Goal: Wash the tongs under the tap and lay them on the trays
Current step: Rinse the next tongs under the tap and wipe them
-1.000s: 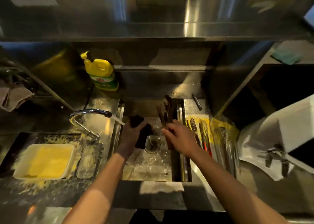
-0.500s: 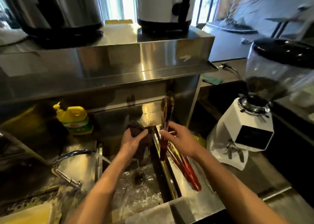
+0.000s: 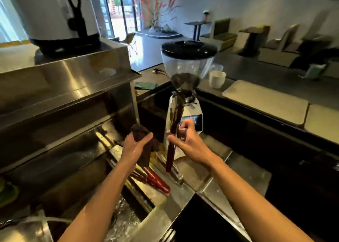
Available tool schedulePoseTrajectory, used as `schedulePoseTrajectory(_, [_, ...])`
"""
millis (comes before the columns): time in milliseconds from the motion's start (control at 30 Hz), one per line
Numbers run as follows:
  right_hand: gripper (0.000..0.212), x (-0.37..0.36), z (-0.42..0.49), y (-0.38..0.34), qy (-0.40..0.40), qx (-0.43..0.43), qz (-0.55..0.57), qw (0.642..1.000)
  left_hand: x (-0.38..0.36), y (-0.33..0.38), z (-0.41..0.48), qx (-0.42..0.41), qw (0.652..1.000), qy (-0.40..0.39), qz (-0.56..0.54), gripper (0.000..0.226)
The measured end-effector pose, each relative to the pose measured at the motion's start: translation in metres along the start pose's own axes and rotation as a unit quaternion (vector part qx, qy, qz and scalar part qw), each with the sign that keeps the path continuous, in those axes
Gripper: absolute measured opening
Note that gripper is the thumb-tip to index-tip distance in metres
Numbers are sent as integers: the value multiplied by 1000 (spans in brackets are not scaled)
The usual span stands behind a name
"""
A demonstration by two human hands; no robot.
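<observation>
Tongs (image 3: 175, 126) held upright in right hand (image 3: 190, 141), fingers (image 3: 173, 138) pinched shut around the middle. Dark and long, metal tips up, dark red handle end pointing down above the steel bench (image 3: 185, 192). Closed together, blurry. Left hand (image 3: 135, 146) just beside, fingers closed on a dark brown cloth (image 3: 145, 139). Red tongs (image 3: 157, 182) lying flat on the bench below, near the sink (image 3: 121, 221) edge. Water splashing in the sink. White coffee grinder (image 3: 189, 87) right behind the tongs, little room there. Open space between the two hands. No words clear enough to read.
</observation>
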State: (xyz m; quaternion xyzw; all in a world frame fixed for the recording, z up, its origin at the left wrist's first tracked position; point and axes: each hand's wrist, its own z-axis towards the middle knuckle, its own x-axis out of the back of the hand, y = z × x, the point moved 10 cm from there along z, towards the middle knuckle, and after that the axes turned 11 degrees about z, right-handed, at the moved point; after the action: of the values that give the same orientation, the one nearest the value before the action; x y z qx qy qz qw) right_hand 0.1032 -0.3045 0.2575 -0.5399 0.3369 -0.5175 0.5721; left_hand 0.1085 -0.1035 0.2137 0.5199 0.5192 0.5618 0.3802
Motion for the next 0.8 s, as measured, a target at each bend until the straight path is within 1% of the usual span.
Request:
schedulePoseTrajectory(67, [43, 38, -13, -1, 42, 4, -1, 999, -40, 12, 4, -14, 999, -24, 16, 13])
schedulePoseTrajectory(200, [47, 119, -38, 8, 120, -15, -7, 993, -127, 35, 9, -32, 997, -71, 30, 14])
schedulePoseTrajectory(300, [53, 181, -52, 18, 168, -29, -16, 985, -194, 51, 7, -32, 993, -111, 28, 21])
schedulePoseTrajectory(400, [64, 238, -66, 23, 204, -44, -8, 978, -256, 64, 5, -32, 990, -139, 18, 23])
schedulePoseTrajectory(467, [67, 279, -77, 24, 221, -52, -12, 974, -302, 71, 3, -31, 986, -162, 17, 25])
schedulePoseTrajectory(567, [62, 341, -97, 28, 258, -62, -18, 964, -370, 85, -5, -36, 977, -209, 23, 20])
schedulePoseTrajectory(667, [61, 395, -117, 32, 299, -72, -23, 951, -432, 101, -11, -41, 967, -251, 16, 14])
schedulePoseTrajectory(800, [60, 457, -157, 35, 360, -85, -20, 929, -514, 116, -27, -49, 945, -323, 19, 13])
